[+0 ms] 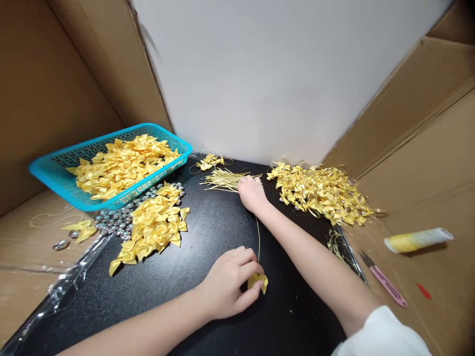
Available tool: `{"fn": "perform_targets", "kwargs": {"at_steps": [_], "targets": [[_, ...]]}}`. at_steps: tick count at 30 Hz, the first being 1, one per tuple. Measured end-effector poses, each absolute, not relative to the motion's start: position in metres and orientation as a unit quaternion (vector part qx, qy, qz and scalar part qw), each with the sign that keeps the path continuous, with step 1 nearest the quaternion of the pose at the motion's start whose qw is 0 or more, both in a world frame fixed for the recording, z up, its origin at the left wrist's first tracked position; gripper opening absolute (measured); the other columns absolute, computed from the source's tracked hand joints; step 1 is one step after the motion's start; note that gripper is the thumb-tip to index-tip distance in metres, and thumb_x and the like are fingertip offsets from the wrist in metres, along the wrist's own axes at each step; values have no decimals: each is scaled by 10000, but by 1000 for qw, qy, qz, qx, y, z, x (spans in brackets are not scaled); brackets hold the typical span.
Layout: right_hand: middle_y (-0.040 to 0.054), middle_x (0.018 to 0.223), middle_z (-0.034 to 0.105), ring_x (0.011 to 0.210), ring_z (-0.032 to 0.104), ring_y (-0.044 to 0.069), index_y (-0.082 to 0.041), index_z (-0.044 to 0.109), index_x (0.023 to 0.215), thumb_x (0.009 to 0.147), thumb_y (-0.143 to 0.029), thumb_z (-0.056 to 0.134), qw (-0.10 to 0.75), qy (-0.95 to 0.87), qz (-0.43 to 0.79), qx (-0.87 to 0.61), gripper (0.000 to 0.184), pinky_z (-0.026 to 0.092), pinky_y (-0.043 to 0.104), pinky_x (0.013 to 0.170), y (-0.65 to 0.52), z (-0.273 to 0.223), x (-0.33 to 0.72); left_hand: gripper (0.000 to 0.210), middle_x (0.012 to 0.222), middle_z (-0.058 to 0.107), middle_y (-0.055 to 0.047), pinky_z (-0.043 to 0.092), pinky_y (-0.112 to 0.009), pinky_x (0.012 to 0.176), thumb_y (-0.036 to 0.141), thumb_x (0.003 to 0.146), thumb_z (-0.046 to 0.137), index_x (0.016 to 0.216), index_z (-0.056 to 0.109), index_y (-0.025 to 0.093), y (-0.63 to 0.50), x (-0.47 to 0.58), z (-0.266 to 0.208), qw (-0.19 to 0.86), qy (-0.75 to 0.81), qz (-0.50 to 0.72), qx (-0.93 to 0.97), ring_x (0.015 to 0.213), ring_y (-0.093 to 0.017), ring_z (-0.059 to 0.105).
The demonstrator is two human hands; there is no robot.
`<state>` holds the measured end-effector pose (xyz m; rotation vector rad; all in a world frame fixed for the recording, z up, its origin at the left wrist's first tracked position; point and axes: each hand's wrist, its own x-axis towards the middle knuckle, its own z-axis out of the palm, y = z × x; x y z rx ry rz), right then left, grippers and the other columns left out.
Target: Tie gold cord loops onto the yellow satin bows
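My left hand (233,282) pinches a yellow ribbon bow (264,284) between thumb and fingers, low over the black table. A thin gold cord (259,237) runs up from the bow and passes out of sight under my right hand (253,193). That hand is closed at the right end of a bundle of gold cords (222,180), its fingertips partly hidden. Loose yellow bows (152,222) lie in a pile left of my left hand, beside many silver beads (115,220).
A blue basket (52,173) full of yellow bows stands at the left. Corded bows (322,193) are heaped at back right, with a smaller group (210,161) behind the cords. Pink-handled snips (388,284) and a paper tube (419,241) lie right. Cardboard walls (419,113) flank the table.
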<state>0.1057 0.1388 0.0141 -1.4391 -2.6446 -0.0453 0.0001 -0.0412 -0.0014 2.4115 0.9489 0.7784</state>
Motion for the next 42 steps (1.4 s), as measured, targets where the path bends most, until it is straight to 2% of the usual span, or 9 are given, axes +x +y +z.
{"fn": "perform_targets", "kwargs": {"at_steps": [5,13,19,22,27,30,32,39,42], "targets": [[198,1138,634,1069,504,313,-75,643,1065,953,-159,444,42,-890,-36,-452,244,355,463,888,135,15,103,152,819,620,-67,451,-304,677,220,863,505,893,646,173,-38,-1,-1,219,351,298,860,749,-185,553],[105,1147,643,1106,494,255,-187,646,1028,898,-348,617,38,-911,-20,-410,209,337,392,880,131,23,88,128,822,619,-62,451,-302,690,194,840,529,882,650,180,-40,-1,-3,220,360,296,857,766,-187,557],[90,1001,686,1010,539,239,-173,679,843,932,-315,567,20,-912,-21,-409,202,344,374,817,128,16,80,132,827,629,-54,440,-309,698,196,856,519,885,648,186,-29,-7,0,172,380,307,855,763,-188,553],[106,1019,671,1021,525,243,-152,667,904,941,-274,549,28,-917,-49,-395,174,340,383,824,112,18,85,143,865,652,-71,429,-330,692,188,866,521,871,664,177,-11,-22,8,52,456,307,834,776,-209,550],[133,1070,628,1032,487,265,-120,619,1020,974,-185,432,52,-917,-108,-380,203,312,426,856,74,34,106,263,1094,654,-127,409,-383,714,223,814,648,1065,692,159,13,-47,20,-160,591,240,754,917,-287,560],[116,1032,623,971,489,258,-133,606,990,974,-174,418,62,-912,-139,-382,193,308,424,825,55,38,120,106,999,679,-73,380,-371,681,231,834,645,862,747,233,15,-51,19,-169,585,193,770,870,-267,574],[96,970,623,909,492,246,-143,599,947,965,-179,440,70,-904,-167,-387,164,306,413,793,46,37,128,141,886,680,-44,361,-358,653,235,844,641,745,740,247,14,-49,17,-150,572,170,789,808,-246,576],[65,870,609,810,484,225,-156,589,884,947,-183,478,71,-894,-202,-393,130,301,404,765,30,30,143,128,765,642,-41,363,-343,646,306,791,700,768,691,180,10,-40,18,-175,553,223,784,732,-225,556],[62,872,607,810,483,225,-157,586,884,950,-190,475,82,-894,-210,-387,134,296,403,756,26,28,147,154,788,644,-31,348,-327,628,292,804,702,924,717,195,11,-40,17,-182,510,223,811,716,-208,545]]}}
